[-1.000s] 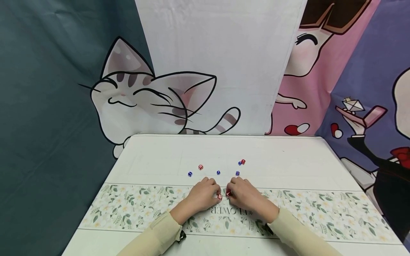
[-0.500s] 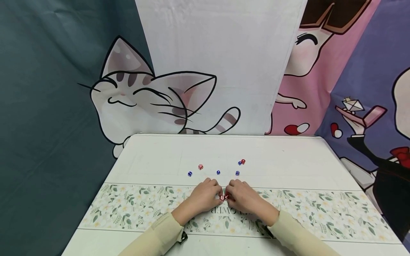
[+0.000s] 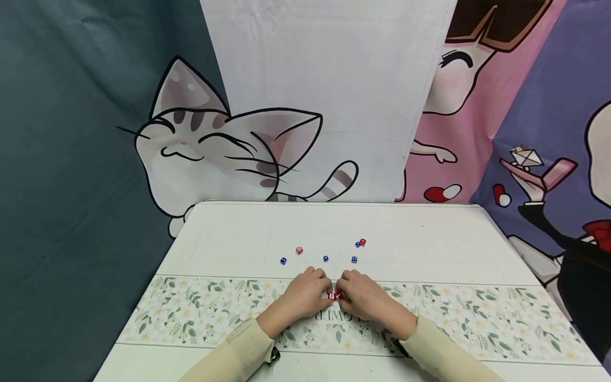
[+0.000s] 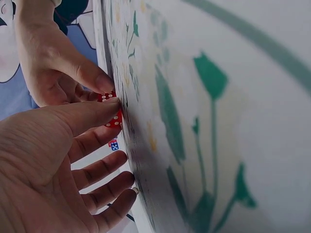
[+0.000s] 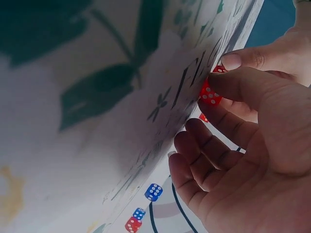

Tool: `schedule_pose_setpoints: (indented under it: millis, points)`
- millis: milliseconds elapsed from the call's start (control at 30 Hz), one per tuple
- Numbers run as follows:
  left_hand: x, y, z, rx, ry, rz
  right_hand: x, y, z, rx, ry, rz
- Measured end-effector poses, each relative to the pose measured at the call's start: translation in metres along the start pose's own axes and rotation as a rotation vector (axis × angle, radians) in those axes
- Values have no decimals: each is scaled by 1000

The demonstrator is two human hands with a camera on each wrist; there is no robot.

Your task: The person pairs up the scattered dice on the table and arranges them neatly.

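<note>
On the table's floral band, my left hand [image 3: 307, 293] pinches a red die [image 3: 331, 296] with white dots between thumb and forefinger. Close on its right, my right hand [image 3: 365, 296] pinches a second red die [image 3: 339, 295] the same way. The two dice sit side by side, right at each other, low over the tabletop. From the right wrist view, the right hand's die [image 5: 211, 93] shows its dotted face between thumb and forefinger while the other fingers curl loosely. In the left wrist view, thumb and forefinger bracket the left hand's die [image 4: 114, 119].
Beyond the hands on the white tabletop [image 3: 229, 239] lie several loose dice: a red die [image 3: 299, 250], blue dice at left [image 3: 284, 261], middle [image 3: 325, 259] and right [image 3: 354, 259]. Farther back, a blue die [image 3: 358, 244] stands against a red die [image 3: 363, 242]. A printed curtain hangs behind.
Both hands have come closer together, bringing the two red dice from a small gap to side by side. In the last half second they have hardly moved. The loose dice lie as before.
</note>
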State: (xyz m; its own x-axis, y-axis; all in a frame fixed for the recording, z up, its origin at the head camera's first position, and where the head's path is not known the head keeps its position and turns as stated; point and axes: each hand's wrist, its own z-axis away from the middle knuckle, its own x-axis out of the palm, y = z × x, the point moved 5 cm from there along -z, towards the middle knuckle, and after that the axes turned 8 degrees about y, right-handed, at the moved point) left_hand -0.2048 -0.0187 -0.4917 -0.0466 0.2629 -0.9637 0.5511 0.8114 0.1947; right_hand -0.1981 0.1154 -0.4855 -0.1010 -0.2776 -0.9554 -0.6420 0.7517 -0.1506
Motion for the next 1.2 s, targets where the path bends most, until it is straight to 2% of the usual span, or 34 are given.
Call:
schedule_pose_setpoints:
  millis: [167,300,467,600,833,967,1200]
  points:
    - [-3,-1,-1,10,-9,18,1,1,1,9,-3,-20]
    - [-9,-8,-4,5,-46,49,1,3,1,19,-8,-41]
    - [-17,-19,-13,-43,-98,112,2,3,2,22,-11,-54]
    - [-21,-29,-23,-87,-76,141,2,4,3,27,-12,-59]
    - [-13,-43,-43,-156,8,163,2,4,4,38,-21,-59]
    - [-6,-46,-52,-187,15,157,3,4,4,44,-22,-62]
    - [3,-48,-62,-216,-12,107,3,5,4,52,-22,-59]
